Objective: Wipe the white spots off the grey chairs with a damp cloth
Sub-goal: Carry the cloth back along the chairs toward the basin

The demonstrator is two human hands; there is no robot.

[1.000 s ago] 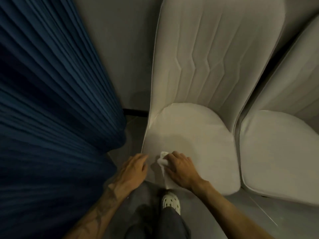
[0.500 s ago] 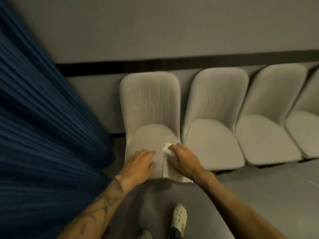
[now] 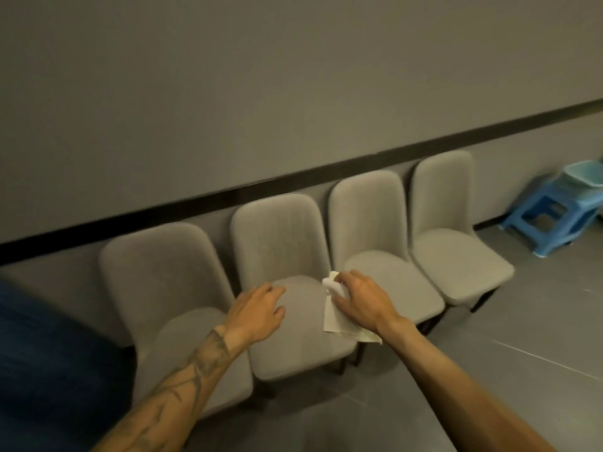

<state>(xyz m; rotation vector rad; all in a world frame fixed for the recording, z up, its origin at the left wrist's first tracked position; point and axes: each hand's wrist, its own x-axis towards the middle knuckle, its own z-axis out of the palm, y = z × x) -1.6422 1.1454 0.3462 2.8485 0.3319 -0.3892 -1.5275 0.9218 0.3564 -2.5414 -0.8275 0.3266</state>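
Observation:
Several grey upholstered chairs stand side by side against the wall: the leftmost chair (image 3: 163, 282), the second chair (image 3: 280, 243), a third chair (image 3: 365, 216) and a fourth chair (image 3: 443, 197). My right hand (image 3: 362, 300) holds a white cloth (image 3: 336, 318) in the air over the second chair's right edge. The cloth hangs below the palm. My left hand (image 3: 257, 309) hovers over the second chair's seat, fingers apart, holding nothing. No white spots are discernible on the seats from here.
A blue curtain (image 3: 42, 370) fills the lower left. A blue plastic stool (image 3: 551, 216) with a light blue basin (image 3: 584, 174) on it stands at the far right by the wall. Grey tiled floor (image 3: 489, 363) lies in front of the chairs.
My view has pulled back and swung right from the leftmost chair's seat. Both hands have lifted off that seat and moved over the second chair, the cloth still in my right hand.

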